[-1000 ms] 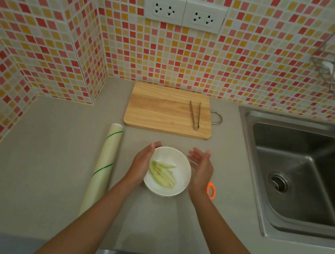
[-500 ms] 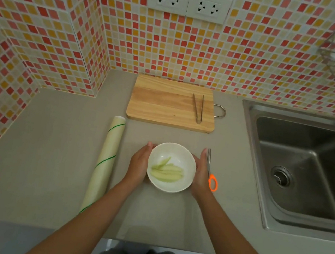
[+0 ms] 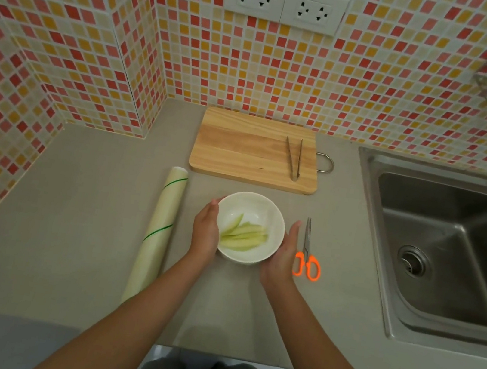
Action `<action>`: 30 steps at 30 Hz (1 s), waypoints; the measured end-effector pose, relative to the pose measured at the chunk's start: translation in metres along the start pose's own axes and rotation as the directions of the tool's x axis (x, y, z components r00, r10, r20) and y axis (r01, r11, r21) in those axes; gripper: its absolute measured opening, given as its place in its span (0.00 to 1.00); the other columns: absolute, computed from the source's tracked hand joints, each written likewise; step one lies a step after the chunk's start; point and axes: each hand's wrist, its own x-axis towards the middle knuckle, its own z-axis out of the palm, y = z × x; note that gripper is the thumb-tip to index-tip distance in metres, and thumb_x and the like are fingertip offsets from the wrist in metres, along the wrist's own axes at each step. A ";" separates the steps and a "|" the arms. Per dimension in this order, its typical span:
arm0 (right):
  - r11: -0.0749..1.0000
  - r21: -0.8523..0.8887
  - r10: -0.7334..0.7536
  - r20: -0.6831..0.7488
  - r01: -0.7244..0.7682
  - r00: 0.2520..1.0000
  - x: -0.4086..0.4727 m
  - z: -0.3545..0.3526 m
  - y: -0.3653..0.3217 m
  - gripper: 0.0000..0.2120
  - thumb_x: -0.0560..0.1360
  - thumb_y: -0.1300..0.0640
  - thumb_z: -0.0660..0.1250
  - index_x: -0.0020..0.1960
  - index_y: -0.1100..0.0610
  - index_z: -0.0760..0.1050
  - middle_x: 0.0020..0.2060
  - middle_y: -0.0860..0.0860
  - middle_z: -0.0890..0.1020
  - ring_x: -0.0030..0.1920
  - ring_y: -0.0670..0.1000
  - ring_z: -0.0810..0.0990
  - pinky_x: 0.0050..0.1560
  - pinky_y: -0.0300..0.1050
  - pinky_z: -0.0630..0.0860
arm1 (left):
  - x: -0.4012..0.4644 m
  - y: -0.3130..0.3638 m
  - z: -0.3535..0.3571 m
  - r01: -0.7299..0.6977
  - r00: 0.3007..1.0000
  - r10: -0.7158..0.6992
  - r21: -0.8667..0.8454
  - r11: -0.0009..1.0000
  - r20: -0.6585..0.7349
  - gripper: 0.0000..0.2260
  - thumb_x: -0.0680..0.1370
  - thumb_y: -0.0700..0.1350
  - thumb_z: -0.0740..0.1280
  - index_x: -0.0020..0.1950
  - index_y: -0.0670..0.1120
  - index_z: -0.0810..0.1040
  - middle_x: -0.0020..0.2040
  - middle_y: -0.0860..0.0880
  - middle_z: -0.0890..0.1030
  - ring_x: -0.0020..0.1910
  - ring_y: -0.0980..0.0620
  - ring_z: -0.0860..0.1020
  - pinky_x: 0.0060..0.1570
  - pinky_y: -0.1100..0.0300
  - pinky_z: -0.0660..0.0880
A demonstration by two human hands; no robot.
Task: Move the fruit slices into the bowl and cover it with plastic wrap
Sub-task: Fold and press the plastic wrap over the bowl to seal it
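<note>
A white bowl (image 3: 253,199) stands on the grey counter in front of me, with several pale green fruit slices (image 3: 242,236) lying inside it. My left hand (image 3: 205,230) presses against the bowl's left side and my right hand (image 3: 284,253) cups its right side, so both hold the bowl between them. I cannot tell whether any film lies over the bowl. A long roll of plastic wrap (image 3: 160,228) with green lines lies on the counter, left of my left hand and apart from it.
Orange-handled scissors (image 3: 307,258) lie just right of my right hand. A wooden cutting board (image 3: 241,149) with metal tongs (image 3: 293,157) sits behind the bowl by the tiled wall. A steel sink (image 3: 447,246) fills the right side.
My right hand has closed in from beside the bowl onto its right side. The slices now lie at a different angle in the bowl. The scissors have come into full view.
</note>
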 end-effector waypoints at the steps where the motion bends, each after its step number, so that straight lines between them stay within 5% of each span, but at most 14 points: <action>1: 1.000 0.008 0.005 0.005 -0.005 1.000 0.002 0.004 -0.001 0.34 0.76 0.31 0.48 0.53 0.56 0.80 0.44 0.55 0.86 0.47 0.53 0.85 0.42 0.44 0.81 | -0.001 0.001 0.001 0.007 1.000 -0.007 -0.019 1.000 -0.013 0.14 0.83 0.49 0.54 0.51 0.53 0.80 0.48 0.52 0.83 0.50 0.50 0.80 0.53 0.55 0.76; 5: 1.000 0.015 0.019 0.087 -0.020 0.996 0.009 0.012 -0.006 0.38 0.74 0.29 0.47 0.57 0.58 0.78 0.48 0.57 0.85 0.50 0.55 0.84 0.48 0.49 0.80 | 0.002 0.004 -0.002 0.037 0.997 -0.040 -0.051 0.998 -0.065 0.15 0.83 0.50 0.53 0.56 0.51 0.79 0.52 0.49 0.82 0.52 0.50 0.79 0.53 0.56 0.75; 10: 0.994 -0.069 -0.080 0.070 0.085 0.994 0.016 0.028 -0.011 0.29 0.77 0.33 0.46 0.57 0.56 0.70 0.54 0.54 0.75 0.55 0.53 0.75 0.55 0.47 0.72 | 0.008 0.013 -0.002 -0.024 0.990 0.015 -0.057 0.998 -0.142 0.14 0.83 0.48 0.52 0.55 0.52 0.78 0.50 0.51 0.81 0.46 0.56 0.79 0.42 0.68 0.73; 15: 0.978 -0.122 -0.170 0.021 0.172 0.985 0.021 0.027 -0.012 0.33 0.77 0.33 0.46 0.51 0.55 0.80 0.46 0.53 0.84 0.52 0.52 0.82 0.51 0.45 0.77 | 0.009 0.015 0.012 -0.049 0.989 0.040 -0.060 0.997 -0.145 0.15 0.84 0.50 0.52 0.59 0.49 0.77 0.55 0.48 0.80 0.56 0.50 0.78 0.59 0.57 0.74; 20: 0.973 -0.180 -0.132 0.066 0.142 0.989 0.034 0.024 -0.019 0.32 0.78 0.33 0.44 0.53 0.52 0.81 0.46 0.50 0.85 0.50 0.48 0.83 0.52 0.44 0.77 | 0.008 0.015 0.012 -0.022 0.998 0.020 -0.042 0.999 -0.059 0.17 0.83 0.55 0.48 0.60 0.53 0.75 0.55 0.53 0.79 0.52 0.58 0.77 0.47 0.72 0.72; 23: 0.961 -0.245 -0.111 0.087 0.130 0.990 0.039 0.024 -0.021 0.32 0.78 0.34 0.45 0.56 0.53 0.79 0.50 0.52 0.85 0.54 0.51 0.81 0.54 0.45 0.76 | 0.006 0.013 0.005 -0.035 0.999 0.035 0.026 0.999 -0.019 0.18 0.84 0.54 0.48 0.63 0.52 0.73 0.59 0.53 0.77 0.57 0.56 0.75 0.55 0.68 0.68; 27: 0.947 -0.306 -0.070 0.082 0.092 0.994 0.047 0.020 -0.023 0.28 0.78 0.35 0.49 0.46 0.50 0.82 0.42 0.48 0.86 0.47 0.49 0.83 0.45 0.43 0.77 | 0.002 0.007 -0.005 -0.086 0.996 0.087 0.100 0.991 -0.003 0.16 0.84 0.51 0.49 0.59 0.51 0.75 0.51 0.57 0.78 0.50 0.63 0.75 0.44 0.80 0.69; 30: 0.948 -0.306 -0.068 0.073 0.087 0.995 0.054 0.017 -0.023 0.27 0.79 0.38 0.51 0.38 0.48 0.83 0.37 0.46 0.86 0.41 0.46 0.85 0.42 0.44 0.76 | 0.001 0.004 -0.009 -0.126 0.992 0.129 0.171 0.977 -0.006 0.14 0.84 0.49 0.50 0.52 0.48 0.75 0.46 0.53 0.78 0.45 0.60 0.74 0.42 0.77 0.70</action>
